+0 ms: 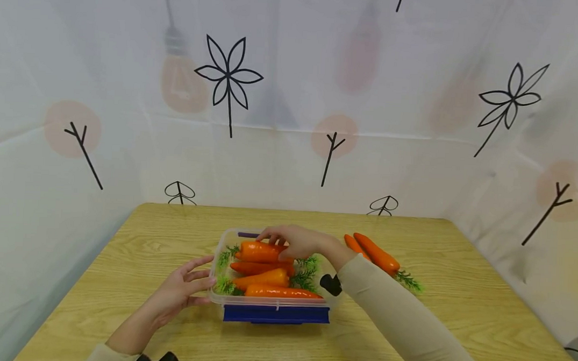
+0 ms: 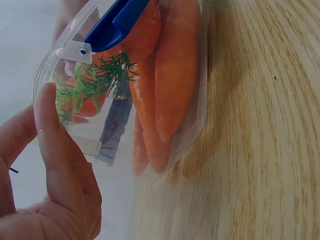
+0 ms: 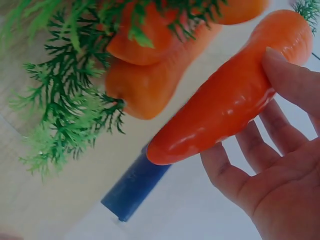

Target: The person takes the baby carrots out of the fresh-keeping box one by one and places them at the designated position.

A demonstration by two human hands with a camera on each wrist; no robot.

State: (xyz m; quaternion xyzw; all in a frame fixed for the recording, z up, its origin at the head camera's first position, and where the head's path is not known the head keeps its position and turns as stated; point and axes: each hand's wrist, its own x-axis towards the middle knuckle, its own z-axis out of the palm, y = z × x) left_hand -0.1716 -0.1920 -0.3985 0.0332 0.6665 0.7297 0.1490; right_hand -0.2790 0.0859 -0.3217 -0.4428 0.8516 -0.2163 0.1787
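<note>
A clear plastic box (image 1: 278,303) with blue clips stands on the table, holding several orange carrots (image 1: 265,278) with green tops. Inside its far part, the right hand (image 1: 298,242) grips a carrot (image 1: 261,250); in the right wrist view the thumb and fingers of that hand (image 3: 285,155) lie around the carrot (image 3: 220,105). The left hand (image 1: 180,291) touches the box's left side with its fingers spread. In the left wrist view a fingertip of the left hand (image 2: 55,175) rests against the box rim (image 2: 42,75), beside a blue clip (image 2: 112,30).
Two more carrots (image 1: 375,253) lie on the wooden table (image 1: 458,306) to the right of the box, behind the right forearm. A patterned white cloth (image 1: 280,169) hangs behind the table and along its sides.
</note>
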